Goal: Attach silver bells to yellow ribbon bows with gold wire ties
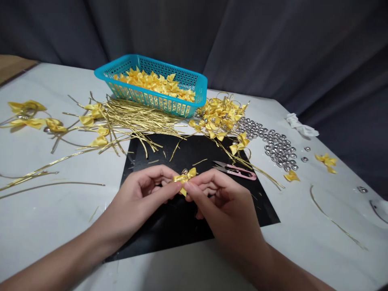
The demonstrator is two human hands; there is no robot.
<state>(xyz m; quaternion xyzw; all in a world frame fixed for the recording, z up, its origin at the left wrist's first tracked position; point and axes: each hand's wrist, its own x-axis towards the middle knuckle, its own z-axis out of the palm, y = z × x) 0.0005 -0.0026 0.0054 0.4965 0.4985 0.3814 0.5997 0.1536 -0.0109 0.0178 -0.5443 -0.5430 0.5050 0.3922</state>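
Note:
Between my two hands, above the black mat (169,230), is a small yellow ribbon bow (190,174) with a silver bell (184,171) at its upper side. My left hand (148,186) pinches the bow's left side, thumb against fingers. On the other side, my right hand (221,194) grips it between thumb and fingertips. A gold cord seems to run across the bow, but my fingers partly cover it. Pink-handled thread snips (239,170) lie on the mat just beyond my right hand.
A blue basket (151,95) of yellow bows stands at the back. Before it lies a pile of gold cords (139,117). Finished-looking bows with bells (221,115) are heaped to its right, beside many silver bells (279,147). A white crumpled cloth (301,126) lies far right.

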